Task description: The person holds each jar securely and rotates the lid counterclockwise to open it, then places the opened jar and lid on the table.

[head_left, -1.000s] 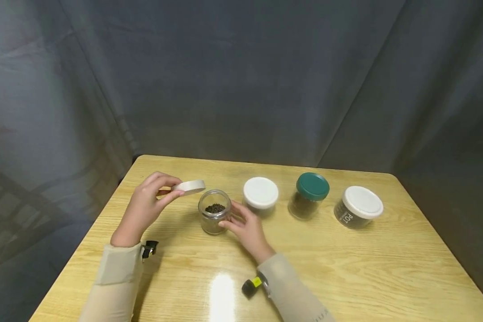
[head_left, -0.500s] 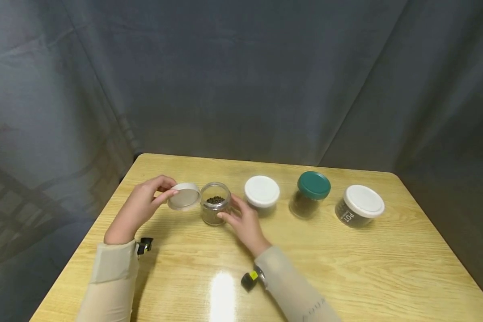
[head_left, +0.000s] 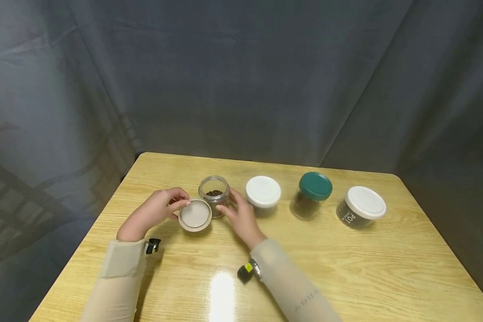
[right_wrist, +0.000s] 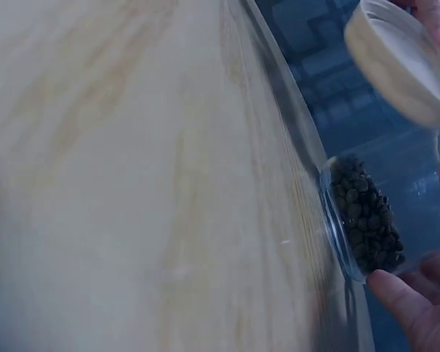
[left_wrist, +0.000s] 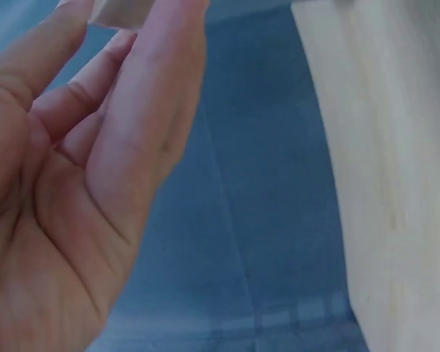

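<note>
In the head view my left hand (head_left: 157, 208) pinches a beige lid (head_left: 195, 215) by its edge, thumb on one side. The lid is tilted, its ringed inner side showing, just in front and left of the jar's mouth. My right hand (head_left: 243, 219) grips the right side of a lidless clear glass jar (head_left: 221, 206). Small dark beans or seeds (right_wrist: 367, 220) lie in the jar's bottom in the right wrist view, where the lid (right_wrist: 396, 73) is beside its rim. Only a corner of the lid (left_wrist: 121, 11) shows in the left wrist view.
Right of the open jar stand a white-lidded jar (head_left: 263, 192), a green-lidded jar (head_left: 315, 187) with dark contents, and a white-lidded pot (head_left: 354, 219) with lettering. They share a wooden table (head_left: 346, 277). A grey curtain (head_left: 241, 80) hangs behind it.
My left hand has turned the lid over from level to inner side showing, bringing it lower and rightward in front of the jar. The jar, in my right hand, has shifted slightly back.
</note>
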Tool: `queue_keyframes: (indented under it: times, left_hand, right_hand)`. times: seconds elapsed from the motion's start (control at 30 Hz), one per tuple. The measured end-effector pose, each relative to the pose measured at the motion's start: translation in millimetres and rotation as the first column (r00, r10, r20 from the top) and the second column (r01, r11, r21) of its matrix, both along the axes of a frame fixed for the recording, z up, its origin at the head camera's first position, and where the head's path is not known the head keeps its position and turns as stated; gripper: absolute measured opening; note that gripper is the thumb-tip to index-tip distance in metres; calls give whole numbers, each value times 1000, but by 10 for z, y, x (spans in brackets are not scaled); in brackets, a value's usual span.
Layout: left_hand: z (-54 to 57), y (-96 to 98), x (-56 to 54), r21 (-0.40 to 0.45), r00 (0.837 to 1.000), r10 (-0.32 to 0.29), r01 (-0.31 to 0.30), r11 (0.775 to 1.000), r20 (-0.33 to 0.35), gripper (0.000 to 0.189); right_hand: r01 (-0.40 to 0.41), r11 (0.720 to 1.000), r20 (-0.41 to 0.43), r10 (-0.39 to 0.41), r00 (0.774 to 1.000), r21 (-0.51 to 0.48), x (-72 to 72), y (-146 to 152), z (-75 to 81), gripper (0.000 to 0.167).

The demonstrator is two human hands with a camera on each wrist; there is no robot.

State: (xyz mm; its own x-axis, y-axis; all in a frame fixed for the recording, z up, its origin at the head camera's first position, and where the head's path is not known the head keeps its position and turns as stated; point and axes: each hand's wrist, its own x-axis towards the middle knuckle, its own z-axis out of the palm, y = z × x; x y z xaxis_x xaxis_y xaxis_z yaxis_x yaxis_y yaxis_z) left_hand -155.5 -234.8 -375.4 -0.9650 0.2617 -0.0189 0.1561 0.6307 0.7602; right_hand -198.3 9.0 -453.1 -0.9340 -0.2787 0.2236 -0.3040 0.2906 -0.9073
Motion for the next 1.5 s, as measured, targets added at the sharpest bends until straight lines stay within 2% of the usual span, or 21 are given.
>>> queue_keyframes:
  times: [0.17,0.43,0.67,0.93,1.3,1.5]
  left_hand:
    - [-124,82,-64,28,997,-26,24,999,72,17]
    - [-253,184,-120,27,989,-27,23,999,142,18]
    - [-327,238,-120,27,986,-7,2,1000,166,16]
    - [-365,316,-73,-16,970,43,-40,999,238,14]
    - [-399,414,-64,-160,977,118,-89,983,180,16]
    - [-422,441,-70,-147,973,146,-120,982,180,11]
  right_hand:
    - [16,999,3,-16,1000,49,-31,-14,1,71]
    - [17,999,0,-17,1000,44,-70,-23,2,73]
    - [26,998,0,-26,1000,52,-109,-41,-15,72]
    - [29,999,2,-29,1000,44,-158,-63,-32,73]
    - [23,1000,-9,-23,1000,8,-175,-73,-40,71]
    - [19,1000,-16,-20,1000,-17,-170,-82,-34,70]
